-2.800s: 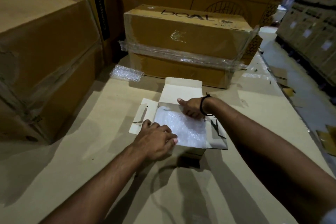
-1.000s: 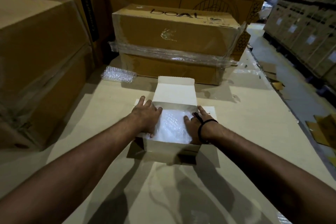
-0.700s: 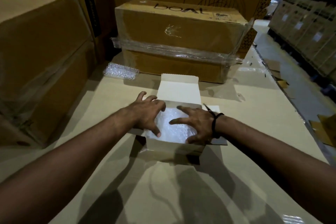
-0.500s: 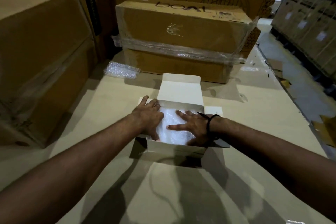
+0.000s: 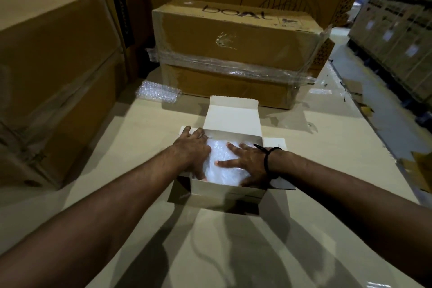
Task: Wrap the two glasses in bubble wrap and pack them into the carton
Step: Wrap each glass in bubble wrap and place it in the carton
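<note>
Now cloudy bubble wrap (image 5: pixel 225 172) fills wht carton (image 5: pixel 224 191); left grip (image 5: pixel 194 150) & right grip (image 5: pixel 248 163) flat-fingered, pressing it.

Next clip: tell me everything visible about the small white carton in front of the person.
The white carton looks like a small paperboard box. It sits open-topped on the tan cardboard surface. Its lid flap stands up at the far side, and the side flaps splay outward. Bubble wrap fills the inside. The left hand and the right hand both press on that wrap inside the carton.
</note>
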`<state>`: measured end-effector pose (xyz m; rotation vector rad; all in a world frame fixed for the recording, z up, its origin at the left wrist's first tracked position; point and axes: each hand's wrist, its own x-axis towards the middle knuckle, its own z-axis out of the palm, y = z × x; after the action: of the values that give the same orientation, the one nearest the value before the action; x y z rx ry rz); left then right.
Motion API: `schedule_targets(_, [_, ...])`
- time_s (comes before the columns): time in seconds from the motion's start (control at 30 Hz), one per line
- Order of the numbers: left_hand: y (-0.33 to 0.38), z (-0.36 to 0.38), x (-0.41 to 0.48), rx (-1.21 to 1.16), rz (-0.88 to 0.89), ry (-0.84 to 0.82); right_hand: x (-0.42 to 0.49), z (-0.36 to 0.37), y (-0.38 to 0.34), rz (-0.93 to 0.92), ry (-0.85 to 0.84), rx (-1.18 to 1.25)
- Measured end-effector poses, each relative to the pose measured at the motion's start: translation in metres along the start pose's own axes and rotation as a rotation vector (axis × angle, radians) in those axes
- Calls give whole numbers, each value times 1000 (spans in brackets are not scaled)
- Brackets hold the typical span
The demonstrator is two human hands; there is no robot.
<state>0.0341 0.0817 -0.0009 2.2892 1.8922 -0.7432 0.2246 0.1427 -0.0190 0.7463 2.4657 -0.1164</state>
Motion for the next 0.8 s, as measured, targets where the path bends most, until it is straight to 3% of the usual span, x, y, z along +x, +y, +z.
schedule_targets(0.07, [-6, -8, -9, -172, -13, 30, -13, -10, -2, 36, 22, 141])
schedule_targets(0.17, [-8, -11, -19, -336, -41, 152, -28, -16, -6, 148, 215, 436])
schedule_targets(0.23, [2, -3, -20, -202, -41, 120, -26, -16, -12, 252, 213, 410])
schedule_targets(0.37, [15, 17, -10, -21, -70, 117, -2, -15, -29, 367, 24, 304])
schedule_targets(0.53, [18, 22, -7, -47, -103, 113, 13, -4, -37, 468, -84, 304])
schedule_targets(0.8, [16, 17, -15, -141, -85, 116, 12, 1, -46, 541, -46, 353])
